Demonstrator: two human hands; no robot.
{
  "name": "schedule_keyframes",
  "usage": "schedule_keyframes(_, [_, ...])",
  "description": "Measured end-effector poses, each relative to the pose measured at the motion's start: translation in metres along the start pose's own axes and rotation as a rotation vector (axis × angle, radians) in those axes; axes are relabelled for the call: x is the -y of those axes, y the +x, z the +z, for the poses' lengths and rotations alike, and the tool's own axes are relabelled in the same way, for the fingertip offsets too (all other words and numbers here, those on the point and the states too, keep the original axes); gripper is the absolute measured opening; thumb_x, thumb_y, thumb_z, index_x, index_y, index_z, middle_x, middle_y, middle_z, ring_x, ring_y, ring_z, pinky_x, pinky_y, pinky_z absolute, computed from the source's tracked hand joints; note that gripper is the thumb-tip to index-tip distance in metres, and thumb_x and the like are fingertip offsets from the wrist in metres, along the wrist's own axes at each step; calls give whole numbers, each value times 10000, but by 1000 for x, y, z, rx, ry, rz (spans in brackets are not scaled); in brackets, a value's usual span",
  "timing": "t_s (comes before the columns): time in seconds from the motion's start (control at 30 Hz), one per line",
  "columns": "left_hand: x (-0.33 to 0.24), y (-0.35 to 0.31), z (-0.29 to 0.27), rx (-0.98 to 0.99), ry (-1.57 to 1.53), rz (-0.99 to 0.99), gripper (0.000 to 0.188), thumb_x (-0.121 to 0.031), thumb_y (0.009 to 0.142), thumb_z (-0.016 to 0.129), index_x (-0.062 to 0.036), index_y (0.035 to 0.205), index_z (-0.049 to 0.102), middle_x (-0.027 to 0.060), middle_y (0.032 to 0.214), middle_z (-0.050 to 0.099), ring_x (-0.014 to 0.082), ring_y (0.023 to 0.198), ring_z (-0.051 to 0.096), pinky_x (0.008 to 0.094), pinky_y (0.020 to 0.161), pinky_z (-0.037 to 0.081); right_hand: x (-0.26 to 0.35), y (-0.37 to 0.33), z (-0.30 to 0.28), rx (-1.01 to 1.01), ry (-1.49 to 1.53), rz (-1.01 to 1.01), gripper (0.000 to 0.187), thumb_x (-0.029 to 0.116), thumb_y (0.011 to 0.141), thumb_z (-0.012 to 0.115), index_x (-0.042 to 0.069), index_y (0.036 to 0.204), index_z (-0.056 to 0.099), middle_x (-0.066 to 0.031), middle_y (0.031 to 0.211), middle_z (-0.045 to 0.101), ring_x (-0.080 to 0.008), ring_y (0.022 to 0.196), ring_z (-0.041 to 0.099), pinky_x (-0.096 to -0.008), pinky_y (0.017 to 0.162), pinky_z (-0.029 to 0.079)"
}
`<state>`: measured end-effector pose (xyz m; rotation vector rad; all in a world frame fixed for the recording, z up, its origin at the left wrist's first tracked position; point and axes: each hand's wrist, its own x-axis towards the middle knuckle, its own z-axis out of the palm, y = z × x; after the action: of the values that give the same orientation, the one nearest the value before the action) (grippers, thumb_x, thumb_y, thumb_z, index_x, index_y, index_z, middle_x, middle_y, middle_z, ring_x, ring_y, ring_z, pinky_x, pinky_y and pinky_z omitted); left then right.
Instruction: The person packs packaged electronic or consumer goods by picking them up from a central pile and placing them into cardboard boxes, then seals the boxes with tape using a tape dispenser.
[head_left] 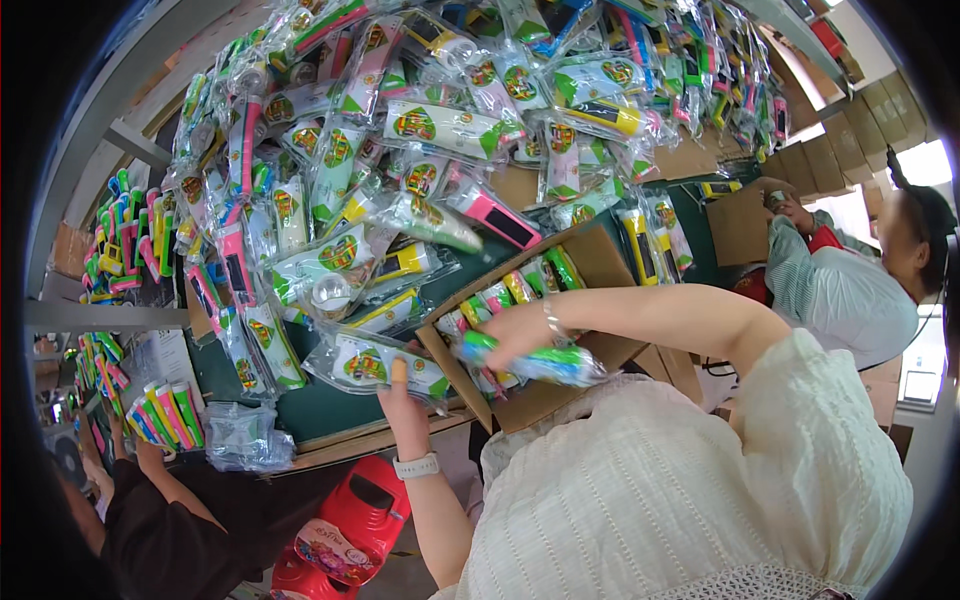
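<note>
My left hand [404, 400] is closed on the near end of a clear plastic packet [362, 360], which has a white, green and red printed face. It stays just left of an open cardboard box [603, 258]. Over that box, my right hand [518, 335] grips a second packet [560, 366], a long blue and green item in clear plastic lying nearly level. Rows of bagged green, pink and yellow items [520, 285] stand inside the box. My right forearm crosses above the box's right side and hides part of it.
A large heap of similar bagged items [440, 120] covers the dark green table [330, 412]. A stack of clear bags [245, 437] lies at the front left. Co-workers sit at both sides, one beside another carton [735, 230]. A red plastic object [350, 525] stands below the table edge.
</note>
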<state>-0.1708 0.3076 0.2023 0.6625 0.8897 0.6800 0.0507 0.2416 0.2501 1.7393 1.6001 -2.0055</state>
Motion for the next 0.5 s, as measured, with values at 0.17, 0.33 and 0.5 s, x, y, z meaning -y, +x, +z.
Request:
schedule_keyframes(0.17, [36, -10, -13, 18, 240, -146, 344, -153, 908, 540, 7, 1205, 472, 61, 1120, 572, 148, 948, 567, 295, 809, 457, -9, 110, 82, -1054, 601, 134, 732, 537, 811, 474, -60, 1230, 412, -271, 963, 607, -386, 928, 608, -389, 795, 472])
schedule_keyframes(0.33, [31, -15, -16, -43, 89, -133, 332, -134, 902, 547, -2, 1199, 478, 56, 1105, 571, 138, 926, 564, 283, 812, 449, 5, 30, 76, -817, -225, 13, 793, 539, 865, 440, -55, 1357, 254, -265, 886, 624, -395, 804, 624, -421, 800, 473])
schedule_keyframes(0.5, [3, -21, 10, 56, 375, 129, 331, -138, 894, 556, 2, 1184, 480, 68, 1119, 554, 174, 998, 548, 303, 843, 438, 8, 30, 93, -507, -311, 117, 781, 454, 890, 433, -72, 1374, 119, -244, 782, 634, -399, 674, 625, -465, 635, 486])
